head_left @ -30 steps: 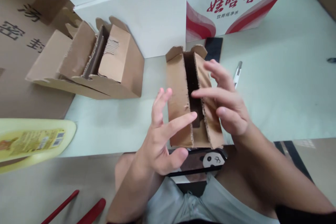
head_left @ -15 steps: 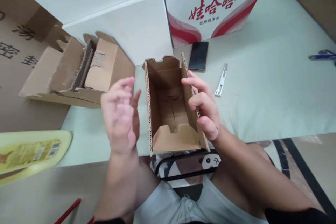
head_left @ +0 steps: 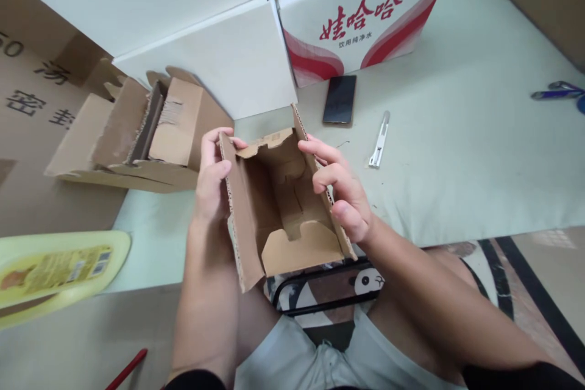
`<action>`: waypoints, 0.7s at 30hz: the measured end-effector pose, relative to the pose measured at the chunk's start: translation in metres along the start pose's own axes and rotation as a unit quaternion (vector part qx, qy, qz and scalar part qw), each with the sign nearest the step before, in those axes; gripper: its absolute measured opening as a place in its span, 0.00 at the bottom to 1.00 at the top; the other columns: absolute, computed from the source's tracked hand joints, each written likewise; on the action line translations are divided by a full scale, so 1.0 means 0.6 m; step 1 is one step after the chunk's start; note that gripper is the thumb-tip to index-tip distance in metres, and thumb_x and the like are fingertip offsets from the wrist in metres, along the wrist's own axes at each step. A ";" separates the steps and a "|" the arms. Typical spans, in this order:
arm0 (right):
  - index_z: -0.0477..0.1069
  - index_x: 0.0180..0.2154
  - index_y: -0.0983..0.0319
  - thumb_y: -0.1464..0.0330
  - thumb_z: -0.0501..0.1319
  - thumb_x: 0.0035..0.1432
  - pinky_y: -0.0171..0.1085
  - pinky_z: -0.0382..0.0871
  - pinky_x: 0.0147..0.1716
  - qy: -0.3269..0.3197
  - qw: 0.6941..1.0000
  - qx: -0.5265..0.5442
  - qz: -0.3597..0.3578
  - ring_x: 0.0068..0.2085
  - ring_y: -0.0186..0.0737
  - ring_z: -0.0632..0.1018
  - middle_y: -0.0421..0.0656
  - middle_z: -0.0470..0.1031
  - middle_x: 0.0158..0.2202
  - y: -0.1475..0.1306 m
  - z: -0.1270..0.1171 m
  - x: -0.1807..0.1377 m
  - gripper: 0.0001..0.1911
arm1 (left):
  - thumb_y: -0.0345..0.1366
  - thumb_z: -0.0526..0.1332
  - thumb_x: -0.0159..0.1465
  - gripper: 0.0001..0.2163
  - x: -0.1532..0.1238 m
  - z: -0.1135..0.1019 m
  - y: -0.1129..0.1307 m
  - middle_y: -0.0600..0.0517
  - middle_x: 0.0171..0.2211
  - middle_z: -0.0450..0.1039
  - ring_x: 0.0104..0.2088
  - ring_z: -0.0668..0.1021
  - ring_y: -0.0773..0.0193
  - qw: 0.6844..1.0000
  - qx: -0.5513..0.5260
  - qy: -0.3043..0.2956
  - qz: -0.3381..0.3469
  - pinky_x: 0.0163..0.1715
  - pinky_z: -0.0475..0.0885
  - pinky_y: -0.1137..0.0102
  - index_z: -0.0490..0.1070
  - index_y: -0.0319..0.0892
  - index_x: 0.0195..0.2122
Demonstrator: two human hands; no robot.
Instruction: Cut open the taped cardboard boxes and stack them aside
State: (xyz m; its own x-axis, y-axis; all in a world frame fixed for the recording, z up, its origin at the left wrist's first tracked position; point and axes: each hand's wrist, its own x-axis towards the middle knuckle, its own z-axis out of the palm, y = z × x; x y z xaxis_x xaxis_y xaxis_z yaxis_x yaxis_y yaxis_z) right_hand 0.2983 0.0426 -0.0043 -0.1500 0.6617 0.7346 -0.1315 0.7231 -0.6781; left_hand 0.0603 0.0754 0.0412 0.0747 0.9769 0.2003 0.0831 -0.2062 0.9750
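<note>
I hold a small brown cardboard box [head_left: 278,207] with its top open, over my lap at the near edge of the pale green mat [head_left: 457,152]. My left hand [head_left: 211,173] grips the box's left wall, fingers curled over its top edge. My right hand [head_left: 340,186] is closed on the right wall, thumb outside and fingers bent over the rim. The box's end flaps lean inward and its inside is bare.
A second brown box [head_left: 137,131], partly folded, lies to the left. White cartons [head_left: 205,67] and a red-printed carton [head_left: 361,18] stand behind. A phone [head_left: 339,99], a white utility knife [head_left: 379,140] and scissors [head_left: 555,91] lie on the mat. A yellow stool [head_left: 59,268] is at left.
The box went from nearly flat to opened up. My left hand, off the box half a second ago, now grips its left wall. The box has tilted slightly.
</note>
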 end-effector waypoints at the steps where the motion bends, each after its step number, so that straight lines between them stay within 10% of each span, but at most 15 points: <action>1: 0.69 0.44 0.56 0.55 0.51 0.69 0.56 0.55 0.72 -0.017 1.000 0.020 -0.005 0.72 0.51 0.63 0.45 0.64 0.70 0.001 0.000 -0.001 0.15 | 0.55 0.70 0.57 0.26 -0.006 0.000 -0.008 0.50 0.48 0.75 0.54 0.76 0.48 1.000 0.016 0.001 0.006 0.59 0.70 0.54 0.72 0.53 0.54; 5: 0.64 0.65 0.55 0.57 0.52 0.71 0.52 0.50 0.75 -0.110 0.994 0.021 0.008 0.74 0.47 0.60 0.46 0.61 0.72 0.003 -0.002 -0.003 0.25 | 0.62 0.62 0.64 0.33 -0.034 0.014 -0.040 0.49 0.68 0.64 0.71 0.65 0.47 0.995 0.095 0.007 0.037 0.70 0.61 0.54 0.61 0.56 0.67; 9: 0.72 0.59 0.59 0.60 0.54 0.70 0.51 0.51 0.74 -0.147 0.989 -0.024 0.021 0.69 0.48 0.69 0.49 0.74 0.63 0.005 -0.007 -0.004 0.21 | 0.56 0.60 0.69 0.32 -0.068 0.031 -0.037 0.49 0.76 0.50 0.76 0.55 0.48 0.972 0.214 0.002 0.101 0.73 0.55 0.52 0.56 0.57 0.71; 17: 0.77 0.52 0.58 0.60 0.53 0.69 0.54 0.55 0.72 -0.135 0.986 -0.074 0.057 0.68 0.51 0.68 0.48 0.75 0.58 -0.003 -0.003 -0.015 0.19 | 0.39 0.49 0.76 0.19 -0.107 0.040 0.005 0.48 0.67 0.69 0.72 0.63 0.50 0.905 0.369 -0.105 0.183 0.72 0.57 0.45 0.71 0.48 0.64; 21: 0.76 0.50 0.57 0.59 0.50 0.70 0.55 0.62 0.67 -0.003 0.971 -0.193 0.138 0.64 0.51 0.71 0.49 0.74 0.56 0.006 -0.019 -0.024 0.19 | 0.42 0.50 0.75 0.20 -0.106 0.024 -0.011 0.49 0.66 0.71 0.70 0.66 0.50 0.905 0.358 -0.103 0.207 0.71 0.58 0.44 0.71 0.49 0.64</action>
State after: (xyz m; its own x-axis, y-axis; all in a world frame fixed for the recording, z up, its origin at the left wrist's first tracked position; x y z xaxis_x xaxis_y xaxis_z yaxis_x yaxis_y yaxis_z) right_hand 0.3112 0.0381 -0.0169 -0.1333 0.8410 0.5244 0.2910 0.5390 -0.7904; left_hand 0.0696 0.0140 0.0208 0.4245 0.7920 0.4387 0.6222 -0.6072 0.4941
